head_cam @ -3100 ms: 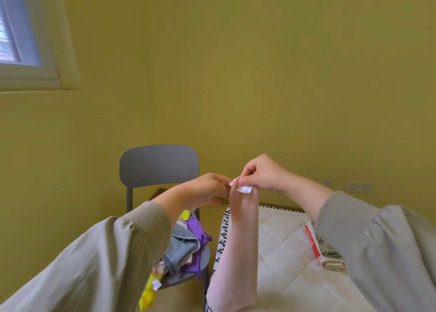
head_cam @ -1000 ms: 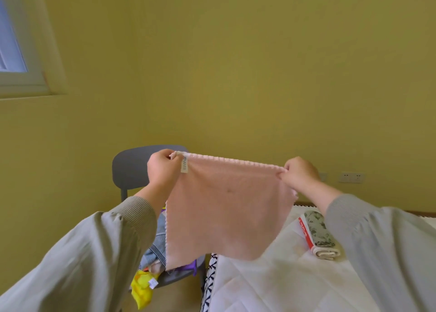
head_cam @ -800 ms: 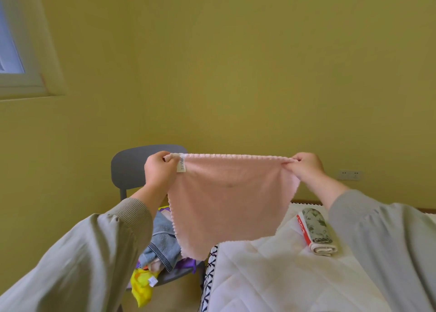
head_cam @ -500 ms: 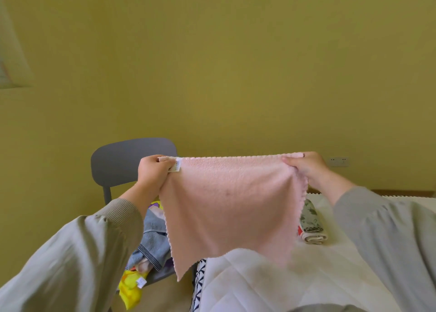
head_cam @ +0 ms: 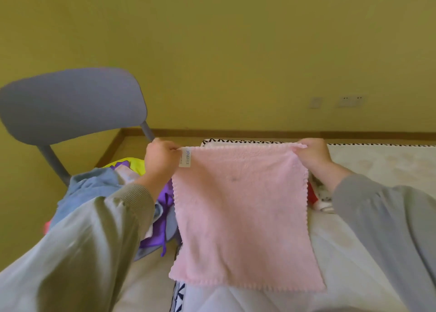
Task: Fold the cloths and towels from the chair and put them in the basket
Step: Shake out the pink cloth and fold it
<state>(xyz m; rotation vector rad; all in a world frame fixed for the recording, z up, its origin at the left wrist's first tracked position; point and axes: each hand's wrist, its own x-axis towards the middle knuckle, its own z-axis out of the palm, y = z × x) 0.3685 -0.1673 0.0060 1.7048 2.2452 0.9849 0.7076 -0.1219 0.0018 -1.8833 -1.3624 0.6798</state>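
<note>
A pink towel [head_cam: 243,215] with a white label is stretched flat between my hands, its lower part lying over the white quilted bed [head_cam: 377,160]. My left hand [head_cam: 160,160] pinches the top left corner by the label. My right hand [head_cam: 311,153] pinches the top right corner. At the left stands a grey chair [head_cam: 70,104] holding a pile of cloths [head_cam: 103,184]: blue, purple and yellow ones. No basket is in view.
A folded cloth with a red edge [head_cam: 316,198] lies on the bed, mostly hidden behind my right wrist. The bed's left edge has a black-and-white pattern [head_cam: 178,297]. A yellow wall with sockets [head_cam: 349,100] stands behind.
The towel was bunched and hanging; my hands spread apart, opened it flat and lowered it toward the bed. My view tipped downward.
</note>
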